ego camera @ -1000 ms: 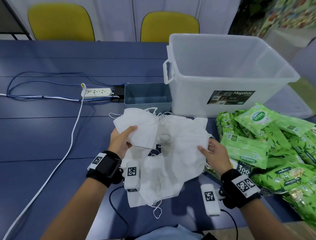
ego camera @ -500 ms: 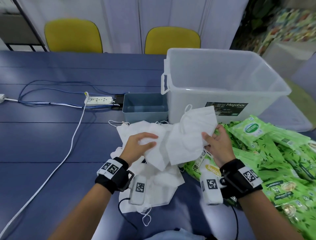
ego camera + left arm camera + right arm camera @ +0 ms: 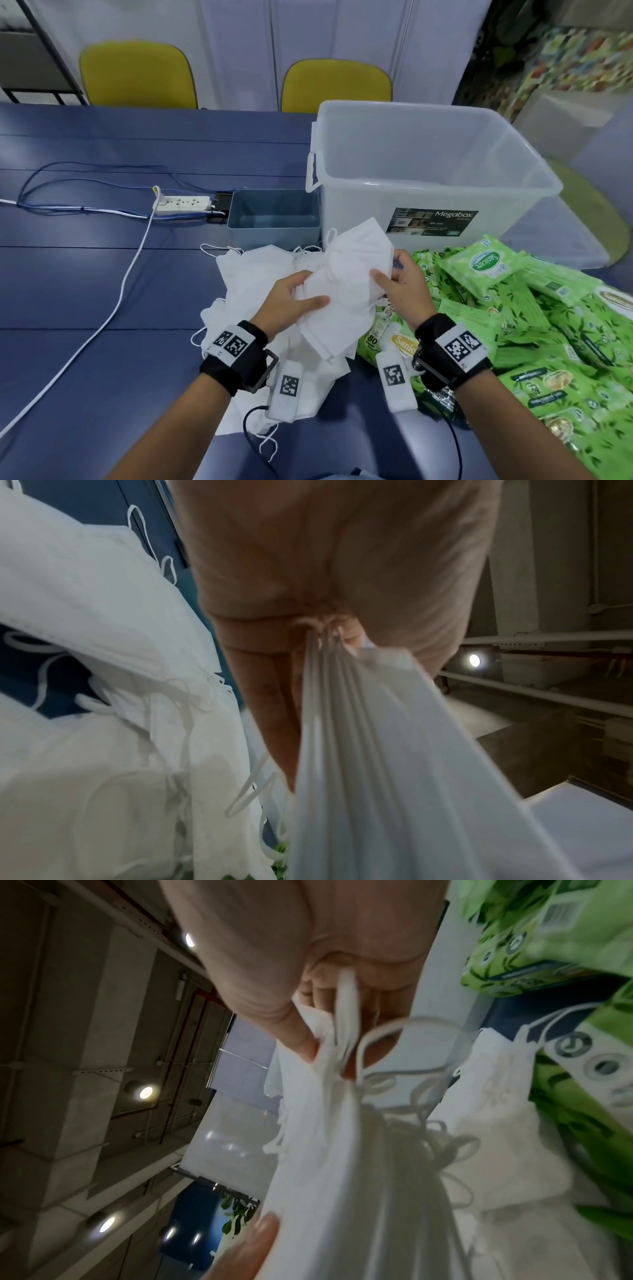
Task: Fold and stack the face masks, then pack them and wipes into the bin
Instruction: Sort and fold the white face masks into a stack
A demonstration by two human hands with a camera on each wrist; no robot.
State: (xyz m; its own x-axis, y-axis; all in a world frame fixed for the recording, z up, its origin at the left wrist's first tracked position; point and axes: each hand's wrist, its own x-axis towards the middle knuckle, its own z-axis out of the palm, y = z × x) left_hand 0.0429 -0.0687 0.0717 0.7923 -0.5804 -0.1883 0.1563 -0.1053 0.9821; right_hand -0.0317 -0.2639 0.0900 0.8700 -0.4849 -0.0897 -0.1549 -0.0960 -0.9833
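Both hands hold one bundle of white face masks point(image 3: 346, 274) above the table, in front of the bins. My left hand point(image 3: 294, 298) grips its lower left end, thumb laid across the top; the left wrist view shows the stacked mask edges point(image 3: 359, 723) pinched in the fingers. My right hand point(image 3: 397, 281) pinches the right end, and the right wrist view shows thumb and fingers closed on the masks point(image 3: 329, 1123) with ear loops dangling. More loose masks point(image 3: 246, 284) lie in a pile beneath. Green wipe packs point(image 3: 513, 308) are heaped at right. The clear bin point(image 3: 428, 192) stands behind, with nothing visible inside.
A small grey-blue bin point(image 3: 274, 219) sits left of the clear bin. A white power strip point(image 3: 181, 202) with white and blue cables lies on the blue table point(image 3: 85, 308) at left. Two yellow chairs point(image 3: 137, 75) stand at the far edge.
The right hand brought its masks left onto those in the left hand; both now hold a single bundle. The view has tilted down slightly.
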